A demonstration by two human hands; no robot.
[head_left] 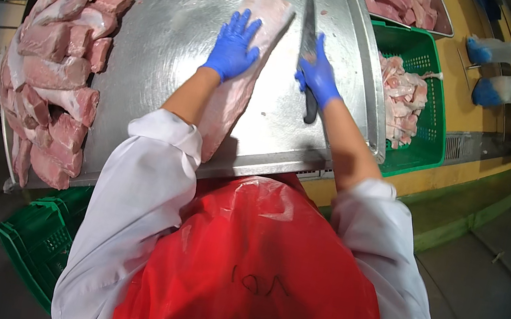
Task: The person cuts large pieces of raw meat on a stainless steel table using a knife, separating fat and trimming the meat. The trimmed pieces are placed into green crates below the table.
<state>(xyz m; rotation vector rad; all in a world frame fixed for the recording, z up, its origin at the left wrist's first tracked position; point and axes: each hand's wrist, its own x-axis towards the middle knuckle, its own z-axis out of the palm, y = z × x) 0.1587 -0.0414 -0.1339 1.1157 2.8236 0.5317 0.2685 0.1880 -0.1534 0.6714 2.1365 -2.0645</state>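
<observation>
A long, pale slab of raw meat (229, 114) lies lengthwise on the steel table (174, 2). Flat on its upper part rests my left hand (234, 46) in a blue glove, fingers spread and holding nothing. To the right of the slab, my right hand (319, 76), also gloved in blue, is closed around a knife (309, 25) with a long blade and a black handle. The blade points away from me and stays apart from the meat. Part of the handle is hidden by the fingers.
Many cut meat pieces (51, 41) are heaped along the table's left side. Beyond the right edge, a green crate (437, 116) holds pale trimmings, and a metal tray (441, 8) holds more meat. Another green crate (40, 238) stands below the table at left.
</observation>
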